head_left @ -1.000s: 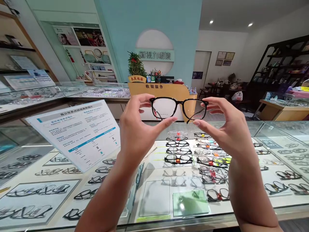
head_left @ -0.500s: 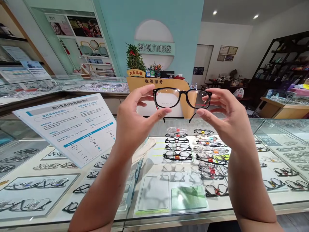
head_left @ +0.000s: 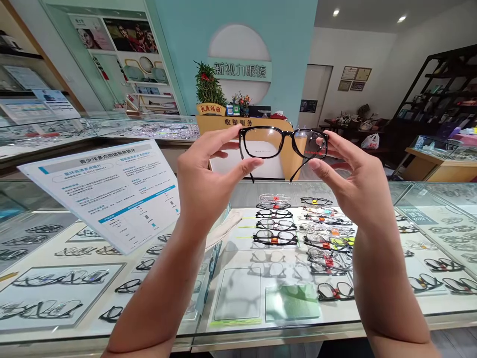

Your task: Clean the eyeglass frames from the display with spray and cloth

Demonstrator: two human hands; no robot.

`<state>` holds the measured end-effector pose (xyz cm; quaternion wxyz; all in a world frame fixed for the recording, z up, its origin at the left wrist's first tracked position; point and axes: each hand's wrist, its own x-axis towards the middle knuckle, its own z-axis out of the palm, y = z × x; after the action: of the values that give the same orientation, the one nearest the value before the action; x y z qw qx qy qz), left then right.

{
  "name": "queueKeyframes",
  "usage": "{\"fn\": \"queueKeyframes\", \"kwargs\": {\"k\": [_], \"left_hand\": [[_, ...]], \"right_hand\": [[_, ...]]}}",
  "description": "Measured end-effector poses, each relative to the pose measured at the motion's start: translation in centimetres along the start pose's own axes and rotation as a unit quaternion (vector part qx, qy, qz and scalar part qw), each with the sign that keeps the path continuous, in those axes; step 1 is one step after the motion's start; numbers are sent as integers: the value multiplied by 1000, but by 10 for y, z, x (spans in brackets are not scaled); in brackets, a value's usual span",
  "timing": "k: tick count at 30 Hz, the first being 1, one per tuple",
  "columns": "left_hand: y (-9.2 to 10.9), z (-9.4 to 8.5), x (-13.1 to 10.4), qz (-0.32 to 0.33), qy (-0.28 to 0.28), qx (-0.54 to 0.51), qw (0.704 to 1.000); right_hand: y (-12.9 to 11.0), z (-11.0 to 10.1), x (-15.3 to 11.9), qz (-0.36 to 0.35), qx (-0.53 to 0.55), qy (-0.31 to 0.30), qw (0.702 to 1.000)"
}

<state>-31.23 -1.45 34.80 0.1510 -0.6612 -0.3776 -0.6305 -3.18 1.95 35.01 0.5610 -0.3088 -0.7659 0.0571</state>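
Note:
Black-framed glasses (head_left: 287, 134) are held up above the glass counter, lenses upright and temples pointing down behind the frame. My left hand (head_left: 212, 169) pinches their left end between thumb and fingers. The right end is gripped by my right hand (head_left: 346, 174), its thumb beneath the lens. Small print shows on the left lens and red print on the right one. Below, rows of glasses (head_left: 276, 237) with coloured tags lie in the display, beside a green card (head_left: 291, 303).
A printed sheet (head_left: 112, 199) stands tilted at the left on the glass counter (head_left: 298, 338). A beige cloth-like item (head_left: 225, 228) lies near my left wrist. Beyond are a wooden service desk (head_left: 212, 124), a potted plant (head_left: 208, 87) and dark shelves (head_left: 439, 94) at right.
Both hands have raised the glasses slightly and shifted them a little to the right in view. The grip stays the same, and the camera view has shifted slightly.

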Motion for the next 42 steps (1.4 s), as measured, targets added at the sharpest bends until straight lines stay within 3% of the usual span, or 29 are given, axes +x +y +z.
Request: {"fn": "queueKeyframes", "kwargs": {"k": [8, 15, 20, 32, 42], "left_hand": [[9, 2, -3, -2, 35, 19, 999], [17, 8, -6, 39, 48, 30, 998], [18, 9, -10, 20, 27, 26, 999], [22, 8, -9, 54, 48, 67, 995], [4, 7, -3, -17, 15, -6, 1000]], "right_hand": [[-1, -1, -1, 19, -26, -28, 999], [-2, -2, 1, 37, -34, -44, 998], [-2, -2, 3, 33, -30, -60, 997], [2, -1, 5, 30, -7, -93, 995], [2, 3, 5, 24, 0, 13, 1000]]}}
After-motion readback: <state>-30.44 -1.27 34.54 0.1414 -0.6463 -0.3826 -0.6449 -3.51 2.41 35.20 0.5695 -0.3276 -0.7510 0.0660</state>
